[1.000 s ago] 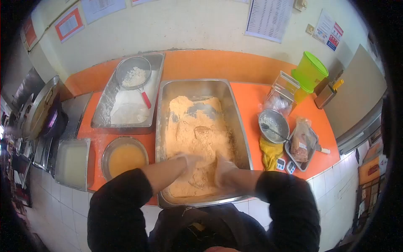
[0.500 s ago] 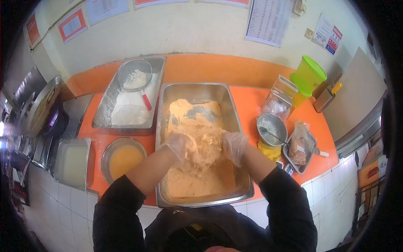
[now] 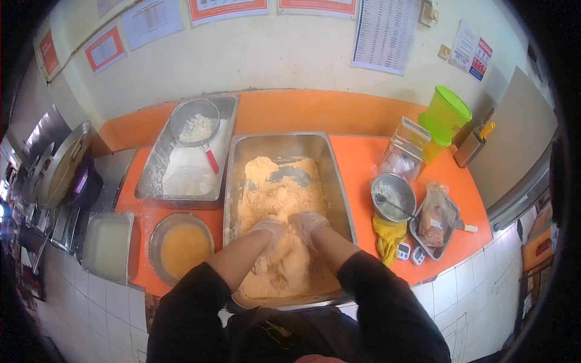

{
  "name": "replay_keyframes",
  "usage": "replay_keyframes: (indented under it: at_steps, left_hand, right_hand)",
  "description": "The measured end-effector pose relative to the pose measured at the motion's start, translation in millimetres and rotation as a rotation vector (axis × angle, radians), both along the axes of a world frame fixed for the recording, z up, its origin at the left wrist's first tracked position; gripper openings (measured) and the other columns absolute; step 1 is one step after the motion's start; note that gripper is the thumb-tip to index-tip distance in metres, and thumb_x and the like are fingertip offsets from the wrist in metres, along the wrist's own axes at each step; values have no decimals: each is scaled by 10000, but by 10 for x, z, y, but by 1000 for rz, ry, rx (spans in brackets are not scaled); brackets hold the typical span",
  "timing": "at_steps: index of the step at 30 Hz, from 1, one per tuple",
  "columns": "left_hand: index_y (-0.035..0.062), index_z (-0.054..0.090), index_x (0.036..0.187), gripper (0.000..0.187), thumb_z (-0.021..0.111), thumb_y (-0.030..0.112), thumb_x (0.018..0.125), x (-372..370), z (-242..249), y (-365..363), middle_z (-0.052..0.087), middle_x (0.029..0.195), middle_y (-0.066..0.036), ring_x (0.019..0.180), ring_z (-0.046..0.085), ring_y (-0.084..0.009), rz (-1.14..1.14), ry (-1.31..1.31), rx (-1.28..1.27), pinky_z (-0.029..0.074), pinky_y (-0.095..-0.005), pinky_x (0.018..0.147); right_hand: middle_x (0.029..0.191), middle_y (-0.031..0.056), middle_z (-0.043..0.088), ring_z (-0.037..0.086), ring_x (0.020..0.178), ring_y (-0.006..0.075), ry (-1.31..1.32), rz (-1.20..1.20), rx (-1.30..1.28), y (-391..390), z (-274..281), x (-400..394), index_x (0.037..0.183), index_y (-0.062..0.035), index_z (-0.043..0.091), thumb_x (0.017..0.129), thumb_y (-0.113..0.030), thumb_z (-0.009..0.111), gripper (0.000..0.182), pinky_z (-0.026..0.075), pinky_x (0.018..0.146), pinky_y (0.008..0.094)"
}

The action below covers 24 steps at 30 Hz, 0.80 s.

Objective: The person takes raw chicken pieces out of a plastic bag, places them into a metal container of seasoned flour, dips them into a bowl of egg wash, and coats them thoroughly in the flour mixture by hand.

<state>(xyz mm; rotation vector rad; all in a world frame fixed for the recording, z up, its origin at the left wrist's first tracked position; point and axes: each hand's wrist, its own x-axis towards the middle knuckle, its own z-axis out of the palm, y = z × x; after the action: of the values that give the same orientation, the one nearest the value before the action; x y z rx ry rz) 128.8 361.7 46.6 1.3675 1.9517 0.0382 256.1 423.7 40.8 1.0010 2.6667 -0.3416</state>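
Note:
A large steel pan (image 3: 339,181) holds loose orange-tinted flour (image 3: 281,196), heaped around the middle. My left hand (image 3: 270,232), in a clear plastic glove, reaches down into the flour at the pan's centre. Close beside it on the right, my right hand (image 3: 310,226), gloved the same way, is also in the flour. Flour and the gloves hide the fingertips of both hands, so what they grip cannot be made out.
Left stand a tray (image 3: 142,181) of white flour with a red-handled sieve (image 3: 195,123), a bowl (image 3: 181,245) of orange liquid and a container (image 3: 109,242) of pale liquid. Right are a metal bowl (image 3: 393,196), yellow cloth (image 3: 389,237), bagged-food tray (image 3: 448,233) and green tub (image 3: 448,114).
Both hands have come closer together at the middle of the pan and lower into the flour. The flour between them has shifted. The whole view has tilted slightly upward.

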Motion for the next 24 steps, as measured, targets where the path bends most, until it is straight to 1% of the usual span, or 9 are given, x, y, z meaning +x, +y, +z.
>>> replay_keyframes:
  at_steps: [1, 4, 6, 9, 12, 14, 18, 21, 24]
  left_hand:
    - [121, 531, 1118, 324, 443, 125, 806, 64, 225, -35, 509, 1141, -162, 1080, 480, -257, 43, 46, -27, 362, -348, 912]
    - [165, 477, 1189, 383, 456, 241, 814, -324, -481, 212, 422, 1254, -131, 1159, 396, -289, -439, 460, 218, 334, -344, 946]
    - [205, 370, 1275, 488, 415, 363, 815, -243, 458, 18, 364, 1309, -101, 1201, 330, -317, -460, 469, 140, 296, -326, 979]
    - [184, 365, 1280, 553, 479, 373, 772, -550, -298, 722, 374, 1304, -87, 1192, 343, -313, 17, 167, -170, 281, -331, 988]
    - [109, 464, 1202, 479, 503, 301, 766, -503, -1171, 786, 443, 1242, -123, 1148, 403, -314, 447, 323, 437, 285, -372, 977]
    - [98, 528, 1112, 405, 523, 281, 751, -734, -1040, 725, 522, 1136, -126, 1025, 497, -283, 111, 60, 190, 366, -353, 882]
    - [58, 563, 1047, 379, 566, 257, 725, -522, -98, 450, 597, 996, -138, 855, 583, -272, -194, 147, -199, 443, -362, 752]
    - [29, 540, 1063, 410, 587, 243, 716, -349, 311, 482, 597, 963, -173, 818, 593, -290, -616, 315, -421, 455, -387, 717]
    - [18, 518, 1076, 401, 562, 229, 738, -157, 627, -17, 578, 975, -201, 862, 576, -305, -318, 91, -115, 448, -377, 744]
  right_hand:
    - [1030, 108, 583, 586, 929, 254, -24, -5, 24, -90, 174, 3, 976, -69, 571, 776, -91, 488, 217, 493, 683, 384]
    - [987, 105, 594, 603, 863, 250, -66, -115, 0, 96, 640, -21, 964, -87, 580, 790, -151, 473, 214, 496, 604, 370]
    - [997, 102, 593, 597, 873, 239, -163, -77, 95, 217, 909, -45, 983, -122, 585, 799, -190, 470, 228, 492, 608, 353]
    - [1051, 124, 570, 567, 942, 243, -94, 85, 50, 307, 820, -153, 1032, -78, 567, 815, -172, 441, 268, 454, 749, 335]
    - [1084, 59, 569, 556, 967, 211, 40, 64, 161, 636, -205, -355, 1041, -134, 575, 816, -218, 456, 268, 443, 786, 320]
    - [1090, 27, 572, 554, 972, 195, 108, 41, 119, 598, -358, -323, 1030, -163, 585, 812, -236, 472, 257, 447, 778, 314]
    - [1076, 29, 577, 551, 980, 186, 189, 287, -41, 763, -937, -195, 1015, -153, 588, 800, -197, 495, 238, 452, 767, 307]
    - [1066, 67, 575, 554, 950, 191, -457, 510, 32, 190, 760, -212, 1007, -136, 589, 798, -216, 495, 242, 448, 759, 294]
    - [1021, 97, 582, 553, 910, 196, -287, 382, -53, 200, 588, -96, 983, -110, 587, 801, -269, 485, 263, 443, 757, 283]
